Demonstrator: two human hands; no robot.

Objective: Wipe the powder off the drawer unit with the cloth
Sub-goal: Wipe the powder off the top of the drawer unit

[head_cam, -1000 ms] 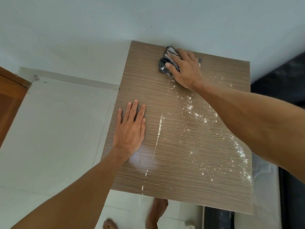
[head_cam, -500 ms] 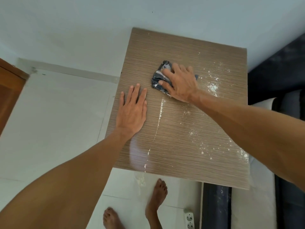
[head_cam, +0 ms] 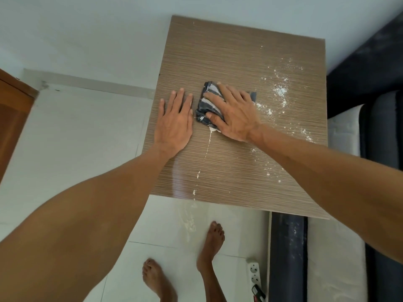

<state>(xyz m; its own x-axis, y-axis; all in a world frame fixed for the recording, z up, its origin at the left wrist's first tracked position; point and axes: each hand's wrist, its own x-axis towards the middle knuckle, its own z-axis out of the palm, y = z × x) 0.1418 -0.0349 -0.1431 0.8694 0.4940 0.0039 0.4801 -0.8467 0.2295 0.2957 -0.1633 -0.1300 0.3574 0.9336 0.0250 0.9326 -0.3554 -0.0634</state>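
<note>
The brown wood-grain top of the drawer unit (head_cam: 229, 51) fills the middle of the head view. White powder (head_cam: 280, 90) is scattered over its right half, and a thin powder line (head_cam: 207, 147) runs down toward the front edge. My right hand (head_cam: 234, 114) presses flat with spread fingers on a folded dark grey striped cloth (head_cam: 208, 104) near the top's middle. My left hand (head_cam: 174, 123) lies flat on the bare top just left of the cloth.
A pale wall runs behind the unit. A dark bed frame with a white mattress (head_cam: 344, 127) stands close on the right. White floor tiles (head_cam: 65, 138) lie to the left and front, with spilled powder (head_cam: 189, 221), my bare feet and a power strip (head_cam: 254, 273).
My right hand has dragged the cloth from the far back edge toward the middle, down beside my left hand. Powder has gathered at the cloth's near edge. The left hand stays flat.
</note>
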